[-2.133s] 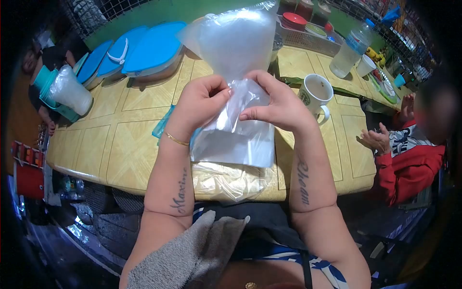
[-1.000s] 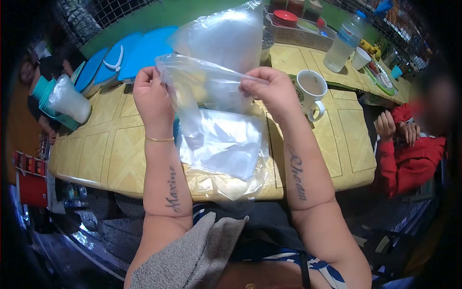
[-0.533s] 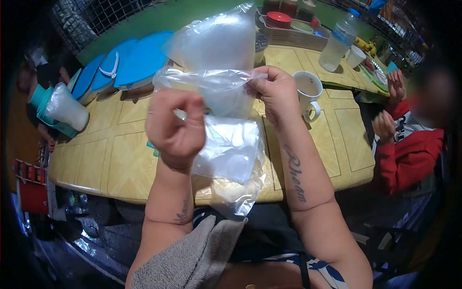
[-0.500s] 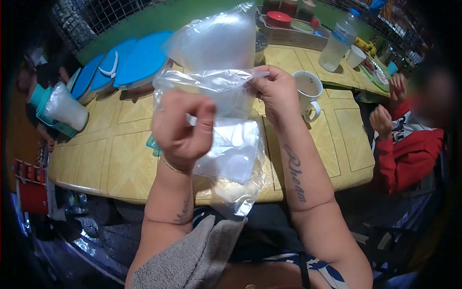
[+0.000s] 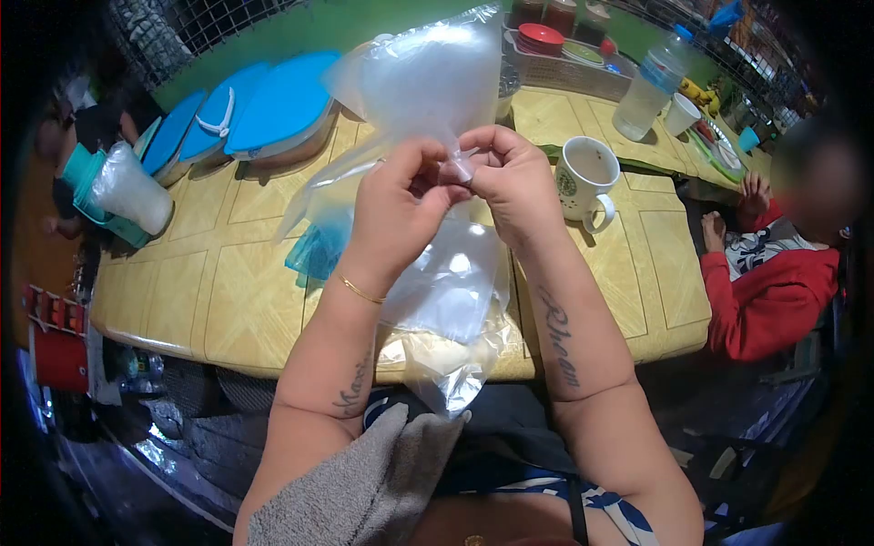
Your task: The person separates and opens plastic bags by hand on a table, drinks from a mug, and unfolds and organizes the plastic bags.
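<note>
Both of my hands meet over the table, pinching the gathered edge of a large clear plastic bag (image 5: 428, 86). The bag's filmy body rises beyond my fingers, and a loose flap trails off to the left. My left hand (image 5: 405, 196) has thumb and fingertips closed on the plastic. Beside it, my right hand (image 5: 510, 177) grips the same gathered part. Below them lies a stack of clear plastic bags (image 5: 446, 282), with a crinkled plastic wrapper (image 5: 455, 364) at the table's near edge. Blue-green plastic (image 5: 319, 250) shows left of my wrist.
A white mug (image 5: 585, 177) of brownish drink stands right of my hand. Blue-lidded containers (image 5: 282, 100) line the back left, near a teal pitcher (image 5: 86, 182). A water bottle (image 5: 651, 86) stands at the back right. A person in a red sleeve (image 5: 774, 309) sits at the right.
My left hand has moved right and up to meet my right hand at the bag. The bag's edge, stretched out before, is now bunched between my fingers.
</note>
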A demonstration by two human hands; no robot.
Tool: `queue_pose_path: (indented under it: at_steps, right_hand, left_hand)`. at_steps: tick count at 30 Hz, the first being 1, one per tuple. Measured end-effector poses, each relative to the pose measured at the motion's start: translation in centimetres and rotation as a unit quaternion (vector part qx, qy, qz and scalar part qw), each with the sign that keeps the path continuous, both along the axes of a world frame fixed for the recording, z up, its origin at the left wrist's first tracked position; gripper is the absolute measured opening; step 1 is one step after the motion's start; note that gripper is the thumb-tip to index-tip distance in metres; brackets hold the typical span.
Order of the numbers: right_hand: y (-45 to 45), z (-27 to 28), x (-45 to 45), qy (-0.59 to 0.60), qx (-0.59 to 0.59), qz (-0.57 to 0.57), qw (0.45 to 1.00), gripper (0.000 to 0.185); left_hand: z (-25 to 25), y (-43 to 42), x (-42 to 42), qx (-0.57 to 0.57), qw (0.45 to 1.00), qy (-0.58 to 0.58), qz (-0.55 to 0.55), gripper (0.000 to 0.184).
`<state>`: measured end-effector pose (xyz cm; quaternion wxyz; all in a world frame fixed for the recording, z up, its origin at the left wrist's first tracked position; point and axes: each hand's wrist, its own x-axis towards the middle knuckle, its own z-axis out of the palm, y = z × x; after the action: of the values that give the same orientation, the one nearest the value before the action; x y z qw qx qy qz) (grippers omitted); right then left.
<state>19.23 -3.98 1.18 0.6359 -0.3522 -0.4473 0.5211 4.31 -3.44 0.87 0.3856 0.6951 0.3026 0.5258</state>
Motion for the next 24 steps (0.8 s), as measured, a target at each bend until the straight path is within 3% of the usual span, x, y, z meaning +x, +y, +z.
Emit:
queue_pose_path:
  at_steps: [1, 6, 8, 12, 15, 16, 18, 21, 24]
  right_hand:
    - [0.0, 0.0, 0.2, 0.02, -0.001, 0.019, 1.0, 0.022]
    - [0.8, -0.4, 2.1, 0.153, -0.013, 0.104, 0.983, 0.021]
    - [1.4, -0.6, 3.2, 0.197, -0.034, 0.099, 0.975, 0.021]
    - [1.7, -1.0, 3.5, 0.205, -0.095, 0.087, 0.97, 0.016]
    - [1.5, -1.0, 2.7, 0.157, -0.116, 0.054, 0.979, 0.012]
    - [1.5, -1.0, 2.4, 0.138, -0.117, 0.038, 0.983, 0.011]
    - [1.4, -0.9, 1.9, 0.127, -0.095, 0.02, 0.987, 0.01]
    - [0.9, -0.5, 1.7, 0.128, -0.083, -0.003, 0.988, 0.01]
    - [0.3, 0.3, 1.6, 0.117, -0.075, -0.017, 0.99, 0.011]
  left_hand:
    - [0.1, -0.1, 0.2, -0.039, 0.998, -0.053, -0.025, 0.021]
    - [0.3, 1.0, -1.8, -0.003, 0.995, -0.058, 0.082, 0.012]
    - [0.5, 1.9, -2.9, 0.013, 0.988, -0.101, 0.112, 0.012]
    - [0.6, 2.3, -3.8, 0.015, 0.977, -0.06, 0.205, 0.013]
    - [0.9, 1.3, -3.0, 0.3, 0.894, 0.078, 0.323, 0.014]
    - [1.6, 0.1, -2.4, 0.369, 0.879, 0.07, 0.295, 0.014]
    - [1.7, -1.8, -1.5, 0.394, 0.896, 0.035, 0.202, 0.023]
    - [3.4, -3.8, 0.1, 0.376, 0.904, 0.171, 0.108, 0.035]
    - [2.1, -2.9, 0.6, 0.334, 0.896, 0.243, 0.164, 0.043]
